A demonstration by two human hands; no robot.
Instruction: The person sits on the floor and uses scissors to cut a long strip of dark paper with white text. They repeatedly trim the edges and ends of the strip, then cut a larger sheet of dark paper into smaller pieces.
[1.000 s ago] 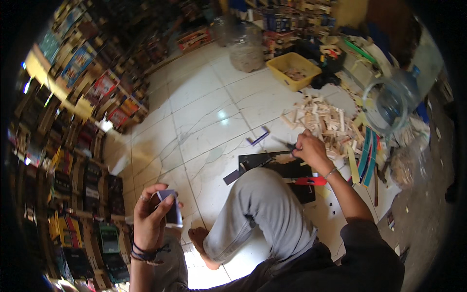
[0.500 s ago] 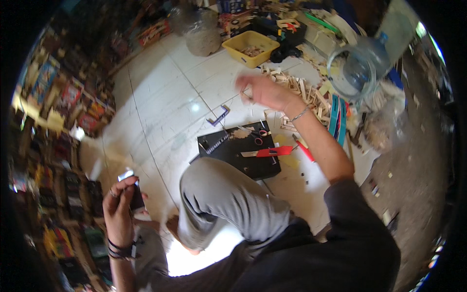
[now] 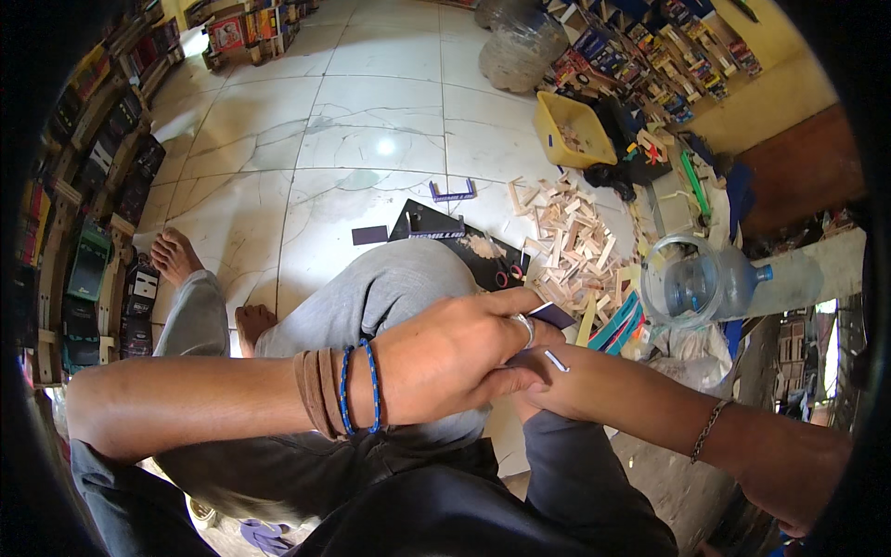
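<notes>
My left hand [image 3: 455, 348], with a silver ring and wrist bands, reaches across my lap. Its fingers are closed on a small dark rectangular panel [image 3: 552, 317]. Beneath it my right hand [image 3: 557, 379] comes in from the right and touches it, with its fingers hidden. A short white stick [image 3: 556, 360] lies against the right hand. Past my knee a black box [image 3: 482, 267] holds scissors [image 3: 508, 272] and a dark frame with cut-out letters [image 3: 436, 227]. A similar purple frame [image 3: 453, 192] and a dark panel [image 3: 369, 235] lie on the tiles nearby.
Loose wooden sticks [image 3: 571, 241] are heaped on the floor at right. Behind them stands a yellow basin [image 3: 555, 139]. A clear water jug [image 3: 691, 281] lies on its side near teal strips [image 3: 613, 327]. Racks of small boards [image 3: 88, 260] line the left side.
The left hand has moved from the lower left to the centre with the panel. The right hand has drawn back from beyond the black box to meet it. The view has shifted.
</notes>
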